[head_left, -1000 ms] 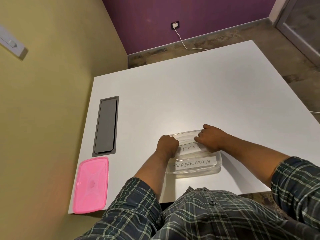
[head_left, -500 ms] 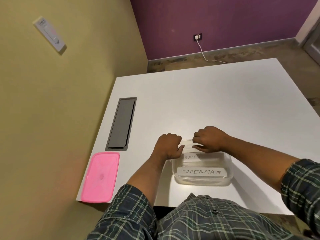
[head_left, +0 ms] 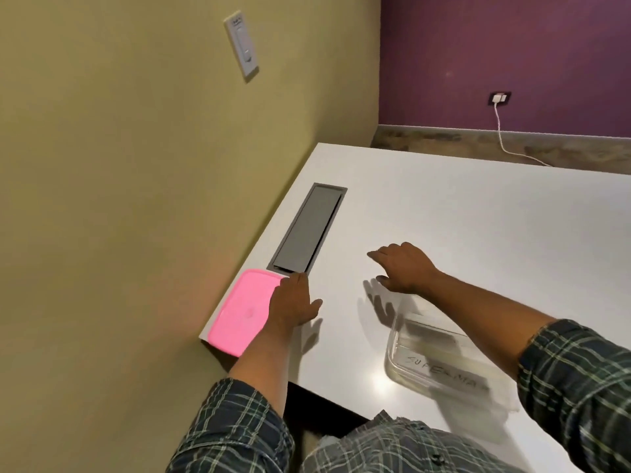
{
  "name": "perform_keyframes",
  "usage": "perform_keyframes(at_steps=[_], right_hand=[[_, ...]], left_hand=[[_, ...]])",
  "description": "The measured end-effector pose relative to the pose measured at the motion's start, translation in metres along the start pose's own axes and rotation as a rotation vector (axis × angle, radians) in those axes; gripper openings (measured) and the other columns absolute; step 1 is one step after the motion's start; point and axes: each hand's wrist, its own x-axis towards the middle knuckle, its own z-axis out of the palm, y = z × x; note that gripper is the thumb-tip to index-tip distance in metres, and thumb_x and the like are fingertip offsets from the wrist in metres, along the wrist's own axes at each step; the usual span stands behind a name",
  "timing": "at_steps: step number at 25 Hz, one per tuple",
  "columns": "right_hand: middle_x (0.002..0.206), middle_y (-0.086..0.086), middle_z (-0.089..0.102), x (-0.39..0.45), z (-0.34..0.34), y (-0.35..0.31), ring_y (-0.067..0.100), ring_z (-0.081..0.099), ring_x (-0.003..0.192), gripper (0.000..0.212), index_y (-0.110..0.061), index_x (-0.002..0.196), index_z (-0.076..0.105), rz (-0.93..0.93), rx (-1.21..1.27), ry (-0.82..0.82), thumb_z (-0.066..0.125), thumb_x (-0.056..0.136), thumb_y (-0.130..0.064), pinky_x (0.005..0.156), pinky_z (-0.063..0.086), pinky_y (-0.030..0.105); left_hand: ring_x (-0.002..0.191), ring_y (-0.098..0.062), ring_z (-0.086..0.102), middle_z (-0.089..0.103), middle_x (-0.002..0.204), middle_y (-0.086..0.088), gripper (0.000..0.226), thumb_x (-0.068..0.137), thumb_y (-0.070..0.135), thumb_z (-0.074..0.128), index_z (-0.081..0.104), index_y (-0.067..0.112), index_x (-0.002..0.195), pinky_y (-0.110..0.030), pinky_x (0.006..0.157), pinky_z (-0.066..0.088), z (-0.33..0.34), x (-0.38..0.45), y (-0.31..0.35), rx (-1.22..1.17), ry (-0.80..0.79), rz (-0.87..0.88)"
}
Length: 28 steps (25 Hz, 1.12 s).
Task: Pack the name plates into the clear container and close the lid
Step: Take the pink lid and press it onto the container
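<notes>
**Reaching for the pink lid**

The name plates lie inside the clear container, which sits near the front edge of the white table, to the right. One plate reads "SUPERMA…" in hand lettering; a second lies on its far side, blurred. The container is not yet covered, so the step in hand looks like fetching the pink lid, which lies flat at the near left corner of the table, just in front of the grey cable hatch.

To do this well, the lid wants lifting by its right-hand long edge rather than sliding, since it lies close to the table's left edge and could be pushed off. A thumb under the rim and fingers on top should raise it cleanly. It then needs carrying level to the container, lining up corner to corner, and pressing down all round the rim until it seats. The other hand could steady the container wall.

The left hand lies over the right side of the lid, fingers straight and together, thumb spread to the right; it grips nothing, and whether it touches the lid I cannot tell. The right hand hovers above the table beyond the container, fingers loosely extended, holding nothing.
</notes>
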Motion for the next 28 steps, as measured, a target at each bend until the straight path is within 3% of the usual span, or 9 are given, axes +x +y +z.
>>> perform_keyframes(at_steps=[5, 11, 17, 22, 28], right_hand=[[0.123, 0.0, 0.062, 0.058, -0.005, -0.05, 0.026, 0.057, 0.111, 0.056, -0.021, 0.14, 0.041, -0.096, -0.023, -0.034, 0.056, 0.091, -0.043, 0.092, 0.044, 0.038], [0.137, 0.004, 0.057, 0.11, 0.016, -0.112, 0.028, 0.056, 0.12, 0.071, -0.022, 0.15, 0.031, -0.169, 0.004, -0.121, 0.062, 0.089, -0.04, 0.094, 0.044, 0.038], [0.138, 0.007, 0.056, 0.154, 0.033, -0.163, 0.032, 0.059, 0.118, 0.074, -0.023, 0.152, 0.026, -0.103, 0.201, -0.236, 0.059, 0.088, -0.039, 0.093, 0.052, 0.042], [0.133, 0.007, 0.061, 0.183, 0.048, -0.193, 0.029, 0.059, 0.118, 0.077, -0.021, 0.147, 0.036, -0.02, 0.342, -0.365, 0.069, 0.082, -0.042, 0.097, 0.051, 0.043], [0.116, 0.006, 0.067, 0.194, 0.063, -0.206, 0.025, 0.063, 0.105, 0.05, -0.015, 0.123, 0.058, -0.01, 0.384, -0.43, 0.073, 0.082, -0.039, 0.089, 0.054, 0.037]], left_hand=[[0.136, -0.033, 0.039, 0.031, 0.156, -0.013, 0.095, 0.087, 0.058, 0.058, 0.019, 0.004, 0.154, -0.044, 0.107, 0.038, 0.008, -0.019, -0.076, -0.029, -0.064, -0.216], [0.148, -0.032, 0.024, 0.017, 0.164, -0.012, 0.111, 0.082, 0.065, 0.063, 0.008, 0.004, 0.157, -0.046, 0.117, 0.029, 0.02, -0.026, -0.143, -0.096, -0.109, -0.338], [0.144, -0.03, 0.031, 0.028, 0.158, -0.01, 0.127, 0.065, 0.072, 0.073, 0.014, 0.005, 0.155, -0.046, 0.112, 0.033, 0.038, -0.029, -0.189, -0.145, -0.162, -0.453], [0.144, -0.033, 0.029, 0.024, 0.157, -0.012, 0.132, 0.06, 0.073, 0.076, 0.01, 0.009, 0.156, -0.051, 0.11, 0.031, 0.051, -0.027, -0.209, -0.252, -0.268, -0.599], [0.14, -0.034, 0.037, 0.031, 0.154, -0.015, 0.127, 0.066, 0.068, 0.077, 0.012, 0.005, 0.155, -0.049, 0.108, 0.04, 0.061, -0.018, -0.207, -0.383, -0.347, -0.72]])
